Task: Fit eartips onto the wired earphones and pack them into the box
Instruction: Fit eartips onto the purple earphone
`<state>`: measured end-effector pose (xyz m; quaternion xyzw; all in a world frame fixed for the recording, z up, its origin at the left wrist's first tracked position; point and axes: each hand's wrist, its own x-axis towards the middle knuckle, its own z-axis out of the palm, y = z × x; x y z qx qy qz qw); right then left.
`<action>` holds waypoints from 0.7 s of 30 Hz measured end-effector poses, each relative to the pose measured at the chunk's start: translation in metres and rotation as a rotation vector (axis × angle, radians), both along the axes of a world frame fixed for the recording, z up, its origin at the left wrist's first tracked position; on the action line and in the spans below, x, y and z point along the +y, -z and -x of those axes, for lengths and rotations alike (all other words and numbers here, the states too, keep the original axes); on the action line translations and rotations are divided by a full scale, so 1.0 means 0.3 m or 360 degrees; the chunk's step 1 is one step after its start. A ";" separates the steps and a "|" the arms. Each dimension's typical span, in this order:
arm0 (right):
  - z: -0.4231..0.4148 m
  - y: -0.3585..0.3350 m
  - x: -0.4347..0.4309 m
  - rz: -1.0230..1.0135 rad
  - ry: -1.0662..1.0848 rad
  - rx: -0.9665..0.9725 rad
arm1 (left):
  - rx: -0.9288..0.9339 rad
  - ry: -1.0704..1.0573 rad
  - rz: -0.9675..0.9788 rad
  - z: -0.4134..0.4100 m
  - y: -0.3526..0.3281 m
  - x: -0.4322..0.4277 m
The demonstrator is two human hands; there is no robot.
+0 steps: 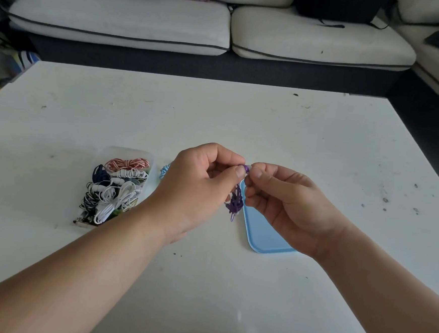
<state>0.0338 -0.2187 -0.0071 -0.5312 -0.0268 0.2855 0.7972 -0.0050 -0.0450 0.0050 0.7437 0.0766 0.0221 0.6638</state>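
A left hand [198, 191] and a right hand [284, 200], two in all, were counted. One bundle of purple earphones [235, 203], one clear box [125, 152], one blue lid [263, 233] and one table [217, 113] were seen; the boxed coils [117, 187] could not be counted.

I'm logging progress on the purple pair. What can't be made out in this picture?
Head view:
- The purple earphones: bud end too small, pinched between the left hand and right hand.
- The blue lid: upper part hidden by the right hand.
- The light blue cable: mostly behind the left hand.

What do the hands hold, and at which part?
The left hand pinches the purple earphones by one earbud; the right hand pinches that earbud's tip. The bundled cable hangs free below.
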 end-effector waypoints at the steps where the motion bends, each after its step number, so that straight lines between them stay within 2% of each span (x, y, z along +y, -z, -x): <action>1: 0.001 0.002 0.002 -0.0004 -0.0003 -0.0016 | -0.0013 -0.0009 -0.0025 0.001 0.000 -0.001; 9: 0.005 0.017 0.016 -0.0025 0.0104 -0.0052 | -0.0037 -0.0053 -0.0081 0.009 0.000 -0.014; 16: 0.026 0.015 0.042 -0.0001 0.0043 -0.0170 | -0.0045 -0.0114 -0.0111 -0.001 0.002 -0.008; 21: 0.021 0.003 0.040 0.0062 0.0070 -0.0086 | -0.0031 -0.0072 -0.0124 0.000 0.005 -0.006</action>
